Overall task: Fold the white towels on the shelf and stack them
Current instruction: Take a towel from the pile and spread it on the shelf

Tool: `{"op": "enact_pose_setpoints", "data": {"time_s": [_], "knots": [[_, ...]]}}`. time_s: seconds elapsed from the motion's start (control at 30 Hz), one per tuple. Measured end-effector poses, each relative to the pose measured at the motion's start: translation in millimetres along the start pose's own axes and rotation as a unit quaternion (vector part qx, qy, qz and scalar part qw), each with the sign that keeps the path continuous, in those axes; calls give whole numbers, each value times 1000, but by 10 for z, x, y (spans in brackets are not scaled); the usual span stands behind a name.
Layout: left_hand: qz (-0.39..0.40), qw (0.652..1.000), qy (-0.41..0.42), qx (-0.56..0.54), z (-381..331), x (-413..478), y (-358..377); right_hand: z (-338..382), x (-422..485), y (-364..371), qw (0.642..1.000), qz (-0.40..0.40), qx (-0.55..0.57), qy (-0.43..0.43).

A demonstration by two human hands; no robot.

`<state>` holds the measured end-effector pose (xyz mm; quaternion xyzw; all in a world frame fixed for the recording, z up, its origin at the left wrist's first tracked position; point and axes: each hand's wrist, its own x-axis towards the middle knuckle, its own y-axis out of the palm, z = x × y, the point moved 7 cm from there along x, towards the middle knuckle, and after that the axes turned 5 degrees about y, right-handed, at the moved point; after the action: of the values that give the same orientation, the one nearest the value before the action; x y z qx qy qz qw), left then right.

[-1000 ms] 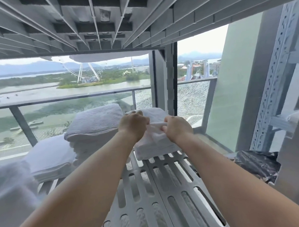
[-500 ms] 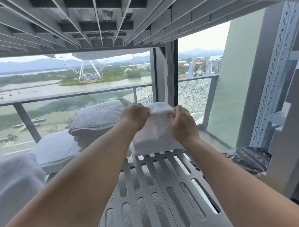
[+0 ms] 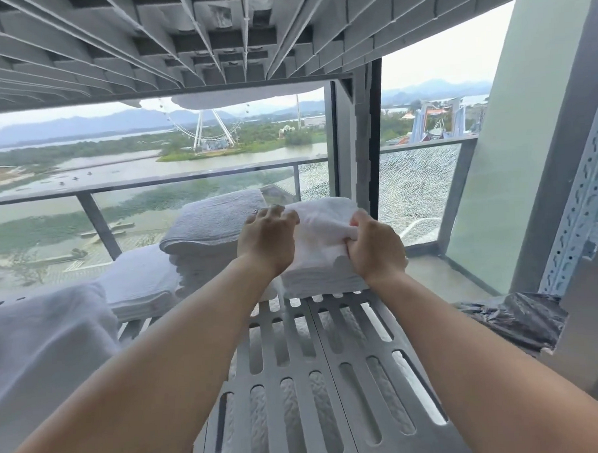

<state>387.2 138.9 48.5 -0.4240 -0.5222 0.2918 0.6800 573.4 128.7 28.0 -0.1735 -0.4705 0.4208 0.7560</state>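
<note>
A small white towel (image 3: 320, 235) lies on top of a stack of folded white towels (image 3: 322, 281) at the back of the slotted grey shelf (image 3: 317, 369). My left hand (image 3: 265, 241) rests with curled fingers on the towel's left edge. My right hand (image 3: 374, 248) grips a bunched fold at the towel's right edge. To the left stands a taller pile of folded towels (image 3: 212, 226), with a lower pile (image 3: 142, 284) beside it and a loose white towel (image 3: 39, 347) at the near left.
Another slotted shelf (image 3: 179, 36) hangs close overhead. A perforated metal upright (image 3: 578, 210) stands at the right, with a crumpled grey plastic sheet (image 3: 514, 319) at its foot. A glass railing (image 3: 423, 193) lies beyond the shelf.
The towel, first bunched between both hands, has been spread out flat over the right stack. My hands have moved apart to its left and right edges.
</note>
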Motion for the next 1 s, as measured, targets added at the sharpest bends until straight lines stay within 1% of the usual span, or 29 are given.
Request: {"op": "enact_pose_setpoints", "data": {"time_s": [0.07, 0.13, 0.23, 0.33, 0.4, 0.47, 0.53, 0.63, 0.7, 0.77, 0.83, 0.9, 0.97, 1.0], "knots": [[-10, 1000, -8, -16, 73, -52, -87, 71, 8, -202, 998, -55, 36, -6], [-14, 997, -29, -63, 177, -104, -232, 268, -26, -457, 990, -105, 86, -35], [-19, 987, -60, -146, 321, -164, -468, 668, -127, -880, 975, -145, 147, -79], [-23, 978, -50, -199, 356, -294, -650, 1085, -363, -1356, 952, -198, 186, -144], [-48, 950, -64, -300, 372, -430, -767, 1323, -614, -1610, 934, -221, 213, -184], [-51, 923, -85, -371, 389, -597, -869, 1453, -844, -1774, 924, -236, 237, -188], [-41, 915, -64, -397, 421, -775, -988, 1463, -1023, -1856, 924, -238, 260, -148], [5, 896, -32, -442, 527, -1119, -1147, 1301, -1257, -1805, 945, -218, 242, -39], [25, 883, -42, -467, 735, -1377, -1222, 1153, -1456, -1645, 958, -181, 221, 37], [26, 875, -69, -479, 1016, -1631, -1255, 1061, -1669, -1426, 966, -134, 203, 88], [23, 893, -82, -442, 1258, -1868, -1231, 1054, -1870, -1172, 977, -73, 163, 115], [54, 913, -88, -395, 1357, -2094, -1110, 1040, -2038, -935, 984, -9, 110, 140], [90, 935, -87, -331, 1376, -2271, -1001, 961, -2138, -822, 974, 29, 104, 198], [93, 941, -90, -312, 1384, -2326, -974, 930, -2165, -802, 965, 47, 117, 230]]}}
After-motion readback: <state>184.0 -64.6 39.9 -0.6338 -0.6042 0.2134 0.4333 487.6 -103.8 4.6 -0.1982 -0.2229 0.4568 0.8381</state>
